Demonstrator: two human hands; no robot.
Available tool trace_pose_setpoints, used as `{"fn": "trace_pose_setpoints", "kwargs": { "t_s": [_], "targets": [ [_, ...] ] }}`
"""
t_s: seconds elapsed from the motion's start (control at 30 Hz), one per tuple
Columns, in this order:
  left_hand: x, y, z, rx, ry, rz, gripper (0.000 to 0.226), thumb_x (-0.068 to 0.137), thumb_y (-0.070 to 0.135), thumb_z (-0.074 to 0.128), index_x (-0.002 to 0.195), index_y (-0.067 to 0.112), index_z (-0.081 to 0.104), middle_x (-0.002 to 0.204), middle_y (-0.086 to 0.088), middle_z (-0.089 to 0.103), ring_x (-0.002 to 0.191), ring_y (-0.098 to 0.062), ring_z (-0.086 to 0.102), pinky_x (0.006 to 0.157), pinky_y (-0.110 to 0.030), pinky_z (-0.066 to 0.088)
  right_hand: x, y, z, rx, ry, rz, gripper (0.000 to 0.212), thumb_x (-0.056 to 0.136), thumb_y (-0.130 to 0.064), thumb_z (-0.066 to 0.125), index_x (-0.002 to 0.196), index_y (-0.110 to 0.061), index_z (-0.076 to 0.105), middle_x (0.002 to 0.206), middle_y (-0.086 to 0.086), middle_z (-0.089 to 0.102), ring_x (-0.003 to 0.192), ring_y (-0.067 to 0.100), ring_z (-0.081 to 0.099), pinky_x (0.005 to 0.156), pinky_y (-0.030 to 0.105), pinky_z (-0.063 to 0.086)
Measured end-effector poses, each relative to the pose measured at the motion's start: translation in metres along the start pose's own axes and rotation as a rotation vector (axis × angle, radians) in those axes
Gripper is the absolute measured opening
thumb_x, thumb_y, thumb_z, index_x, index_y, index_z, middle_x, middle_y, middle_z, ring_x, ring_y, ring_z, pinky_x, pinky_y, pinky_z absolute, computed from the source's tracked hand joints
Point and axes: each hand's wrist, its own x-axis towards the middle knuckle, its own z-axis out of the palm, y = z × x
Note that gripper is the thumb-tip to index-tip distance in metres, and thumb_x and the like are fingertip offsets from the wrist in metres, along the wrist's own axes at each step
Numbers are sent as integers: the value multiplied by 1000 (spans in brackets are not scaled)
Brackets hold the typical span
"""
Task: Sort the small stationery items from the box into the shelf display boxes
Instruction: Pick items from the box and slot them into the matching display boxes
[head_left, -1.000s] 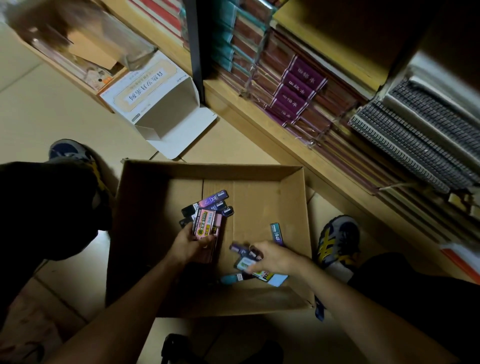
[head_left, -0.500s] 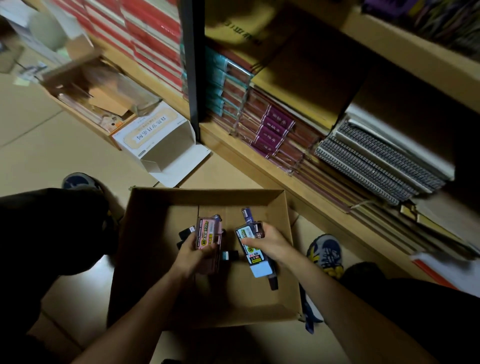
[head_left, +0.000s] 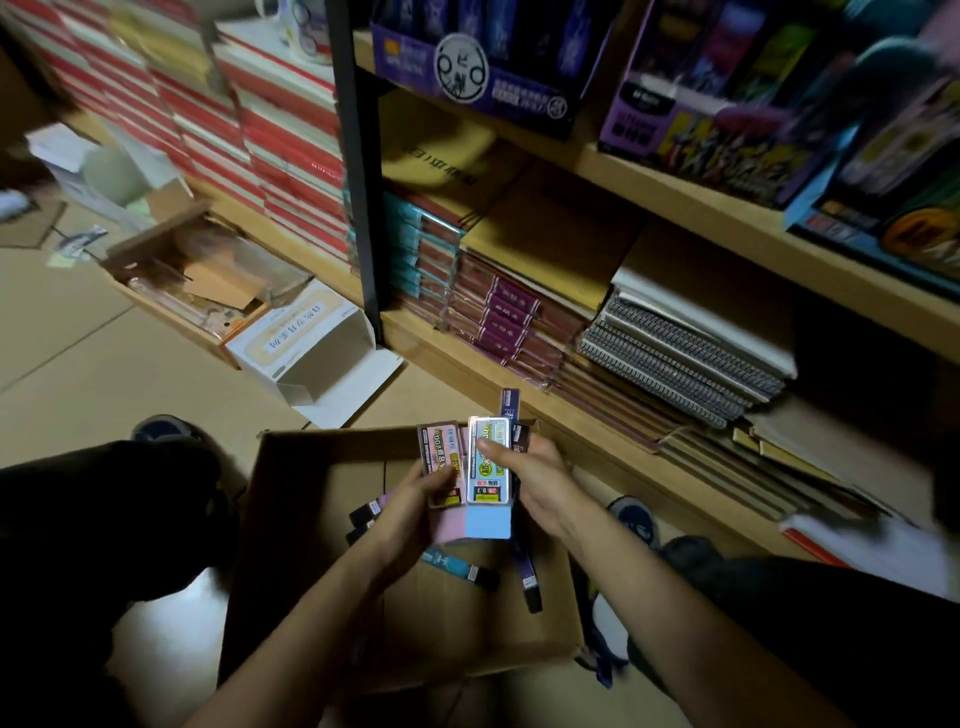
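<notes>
One pink pack (head_left: 439, 447) now just beside the blue pack (head_left: 485, 480); both lifted higher.

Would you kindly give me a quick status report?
Left hand grips pink packs. Right hand grips blue pack. Loose packs lie in cardboard box. Nothing seen blocking shelf.

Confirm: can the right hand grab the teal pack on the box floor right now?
Probably not yet. The right hand grips a blue pack. The teal pack lies uncovered in the box just below, so the path looks free once the hand is emptied.
</notes>
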Motion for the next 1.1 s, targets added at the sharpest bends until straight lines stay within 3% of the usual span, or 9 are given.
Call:
{"fn": "trace_pose_setpoints", "kwargs": {
  "t_s": [0.23, 0.33, 0.4, 0.57, 0.7, 0.8, 0.9, 1.0, 1.1],
  "targets": [
    [-27, 21, 47, 318, -21, 163, 84, 58, 37, 82, 129, 15, 42, 116, -10, 65, 92, -24, 71, 63, -37, 58, -32, -40, 13, 166, 107, -121, 27, 90, -13, 61, 114, -3, 56, 91, 14, 70, 67, 19, 70, 52, 25, 54],
    [-36, 34, 64, 277, -56, 185, 75, 65, 30, 79, 128, 11, 44, 116, -16, 65, 97, -33, 68, 78, -52, 57, -42, -61, 8, 196, 141, -144, 24, 97, -25, 50, 110, -7, 56, 94, 15, 68, 73, 22, 69, 62, 32, 56],
    [-43, 47, 76, 243, -89, 226, 63, 70, 26, 75, 125, 8, 49, 112, -17, 68, 99, -35, 67, 81, -50, 57, -50, -77, 0, 251, 119, -171, 16, 98, -19, 45, 102, -7, 57, 91, 14, 65, 79, 25, 64, 76, 40, 53],
    [-63, 82, 108, 219, -187, 300, 42, 81, 23, 66, 120, 12, 55, 109, -16, 70, 96, -34, 68, 67, -38, 59, -76, -115, -23, 207, 54, -319, 12, 96, -11, 47, 104, -6, 53, 75, 3, 65, 68, 13, 65, 68, 29, 53],
    [-75, 105, 129, 193, -221, 327, 27, 84, 19, 64, 110, 17, 57, 98, -8, 74, 85, -22, 72, 59, -29, 57, -94, -145, -32, 78, 103, -411, 12, 93, -20, 54, 99, -11, 58, 77, 2, 71, 78, 16, 68, 82, 37, 51],
    [-77, 122, 137, 175, -219, 318, 30, 80, 21, 65, 109, 16, 59, 97, -10, 74, 85, -23, 72, 60, -30, 58, -102, -166, -31, 23, 156, -491, 15, 93, -28, 55, 96, -14, 59, 75, 1, 70, 78, 18, 66, 88, 41, 49],
    [-78, 141, 140, 147, -202, 297, 42, 76, 19, 66, 116, 12, 56, 96, -13, 72, 82, -25, 71, 61, -34, 59, -109, -190, -28, -80, 185, -528, 19, 89, -34, 59, 95, -16, 60, 72, 0, 69, 73, 15, 65, 76, 34, 52],
    [-80, 158, 140, 158, -226, 281, 31, 83, 9, 61, 113, 12, 54, 86, -8, 73, 71, -21, 71, 52, -32, 57, -115, -208, -23, -192, 77, -480, 22, 84, -36, 66, 91, -15, 62, 68, -1, 71, 61, 9, 65, 58, 22, 51],
    [-84, 171, 142, 168, -268, 264, 30, 87, 6, 56, 116, 11, 55, 87, -8, 74, 71, -20, 71, 53, -34, 58, -118, -214, -7, -240, -62, -382, 21, 82, -31, 70, 88, -12, 63, 69, -1, 72, 62, 11, 69, 51, 19, 50]
  ]
}}
